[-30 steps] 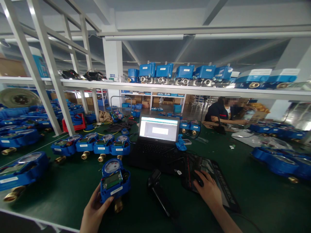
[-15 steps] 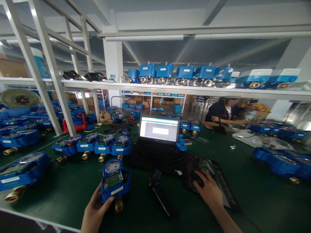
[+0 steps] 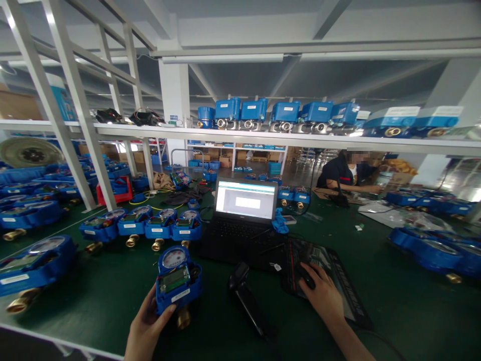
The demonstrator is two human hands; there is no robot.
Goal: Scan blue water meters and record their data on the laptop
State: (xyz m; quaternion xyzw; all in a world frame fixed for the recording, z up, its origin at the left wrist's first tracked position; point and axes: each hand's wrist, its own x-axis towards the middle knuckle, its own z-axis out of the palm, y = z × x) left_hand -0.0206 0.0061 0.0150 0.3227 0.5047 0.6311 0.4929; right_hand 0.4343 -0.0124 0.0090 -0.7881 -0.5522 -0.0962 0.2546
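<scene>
My left hand (image 3: 148, 316) grips the left side of a blue water meter (image 3: 179, 288), thumb on its front edge. The meter has a round dial, an exposed display with a circuit board, and a brass pipe end towards me. A black computer mouse (image 3: 307, 277) sits under my right hand (image 3: 323, 293), whose fingers curl over it on a dark mouse pad (image 3: 343, 281). Between my hands lies a black barcode scanner (image 3: 246, 301). Behind it stands an open laptop (image 3: 240, 230) with a pale dialog box on its lit screen.
Several more water meters (image 3: 160, 228) form a row at the left, and others (image 3: 428, 253) stand at the right. A shelf (image 3: 240, 134) with blue-boxed valves (image 3: 287, 113) crosses above the green table (image 3: 112, 291). Across the table, a person (image 3: 338, 173) sits at the right.
</scene>
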